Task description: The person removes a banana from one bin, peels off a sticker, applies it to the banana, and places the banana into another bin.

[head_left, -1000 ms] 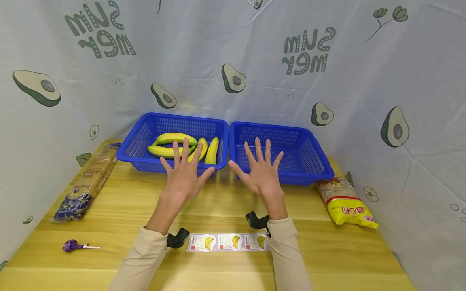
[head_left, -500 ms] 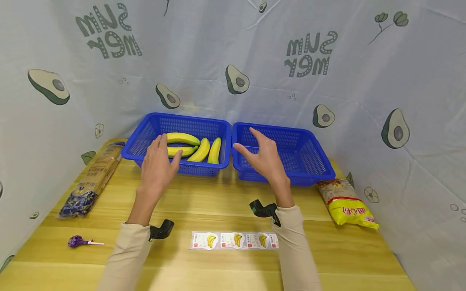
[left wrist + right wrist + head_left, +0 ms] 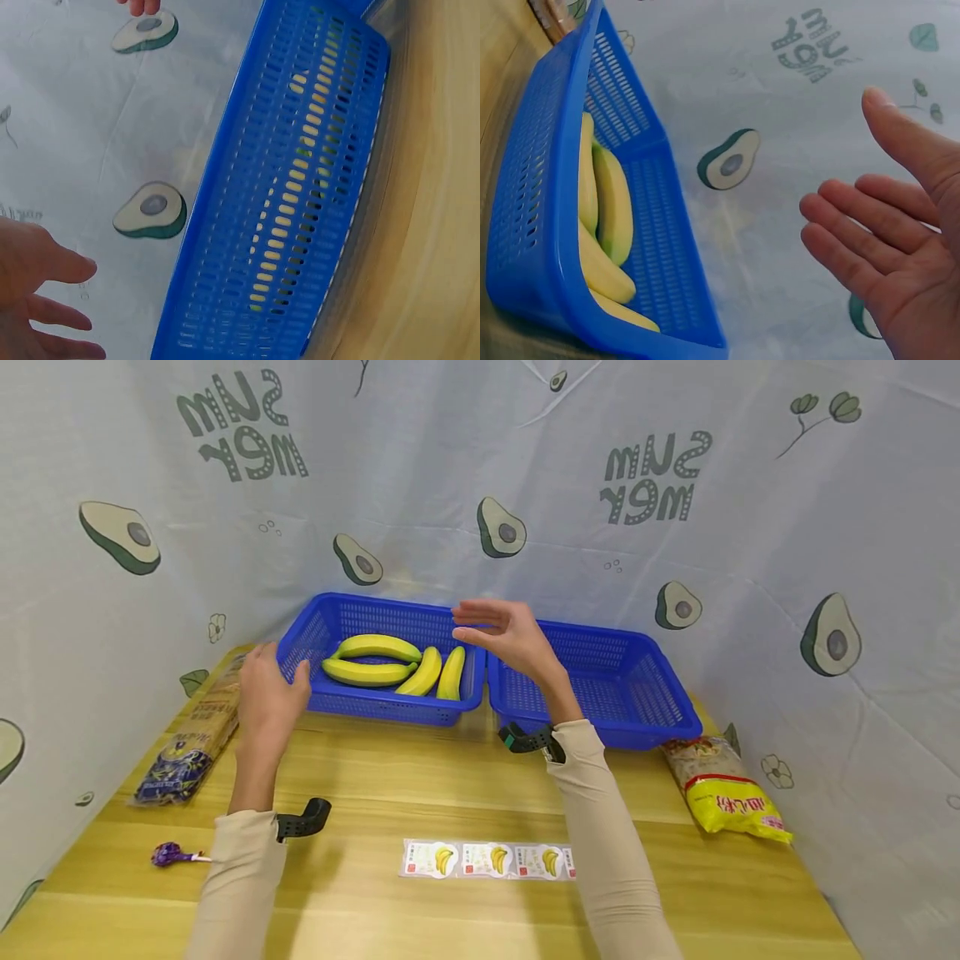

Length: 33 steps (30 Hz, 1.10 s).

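Near the left end of the left blue basket is my left hand, fingers extended, holding nothing. My right hand hovers above the spot where the two baskets meet, its palm turned left and its fingers extended, nothing in it. Several yellow bananas lie in the left basket. The right blue basket holds nothing that I can see. In the right wrist view, the right palm is apart from the left basket, whose bananas show over its rim. In the left wrist view, bananas show through the basket's slots.
A pack of noodles lies at the table's left edge, with a purple lollipop nearer me. A yellow-ended food bag lies at right. A strip of banana-printed labels is in front. A printed cloth hangs behind the baskets.
Both hands have moved left from their spread position over the baskets' front edges. The right hand has turned its palm leftward. The bananas have stayed in place, and the head view has shifted slightly.
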Motion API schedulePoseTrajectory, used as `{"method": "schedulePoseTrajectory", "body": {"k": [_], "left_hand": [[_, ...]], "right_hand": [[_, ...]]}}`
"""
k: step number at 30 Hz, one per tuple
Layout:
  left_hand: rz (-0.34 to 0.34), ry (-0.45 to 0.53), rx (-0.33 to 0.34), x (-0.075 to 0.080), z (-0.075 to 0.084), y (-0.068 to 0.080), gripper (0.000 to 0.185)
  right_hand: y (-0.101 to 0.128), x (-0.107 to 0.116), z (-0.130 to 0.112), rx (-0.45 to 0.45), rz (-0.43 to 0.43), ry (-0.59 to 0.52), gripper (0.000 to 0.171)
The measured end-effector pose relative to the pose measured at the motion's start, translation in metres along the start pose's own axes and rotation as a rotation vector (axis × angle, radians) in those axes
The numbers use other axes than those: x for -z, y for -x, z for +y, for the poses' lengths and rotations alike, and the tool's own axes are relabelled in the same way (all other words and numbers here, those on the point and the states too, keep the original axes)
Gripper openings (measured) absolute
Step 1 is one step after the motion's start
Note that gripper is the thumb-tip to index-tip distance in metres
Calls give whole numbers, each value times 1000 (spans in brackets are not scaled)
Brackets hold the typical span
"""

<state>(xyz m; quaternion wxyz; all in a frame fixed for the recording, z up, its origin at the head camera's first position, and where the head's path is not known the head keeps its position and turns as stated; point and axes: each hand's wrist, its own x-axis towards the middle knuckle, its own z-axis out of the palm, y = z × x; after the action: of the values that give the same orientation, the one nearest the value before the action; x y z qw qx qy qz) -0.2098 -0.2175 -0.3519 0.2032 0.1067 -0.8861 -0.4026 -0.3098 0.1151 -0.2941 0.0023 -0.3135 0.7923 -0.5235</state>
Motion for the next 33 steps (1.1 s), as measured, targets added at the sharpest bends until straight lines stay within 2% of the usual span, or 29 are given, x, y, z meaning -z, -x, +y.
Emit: {"method": "schedulePoseTrajectory", "body": {"k": [4, 9, 13, 20, 27, 33], "left_hand": [[4, 44, 70, 4, -16, -5, 61], [14, 103, 161, 5, -30, -11, 54], [13, 224, 268, 3, -38, -15, 55], [30, 519, 434, 1, -45, -19, 50], [88, 666, 508, 1, -46, -20, 53], [89, 711, 551, 0, -46, -24, 54]], "right_hand": [[-17, -4, 6, 6, -34, -9, 55], [-36, -8, 12, -32, -47, 24, 55], [-49, -11, 13, -57, -60, 23, 53], [-78, -23, 24, -67, -99, -5, 50], [-103, -39, 42, -113, -137, 20, 49], [-116, -48, 61, -168, -138, 8, 46]]}}
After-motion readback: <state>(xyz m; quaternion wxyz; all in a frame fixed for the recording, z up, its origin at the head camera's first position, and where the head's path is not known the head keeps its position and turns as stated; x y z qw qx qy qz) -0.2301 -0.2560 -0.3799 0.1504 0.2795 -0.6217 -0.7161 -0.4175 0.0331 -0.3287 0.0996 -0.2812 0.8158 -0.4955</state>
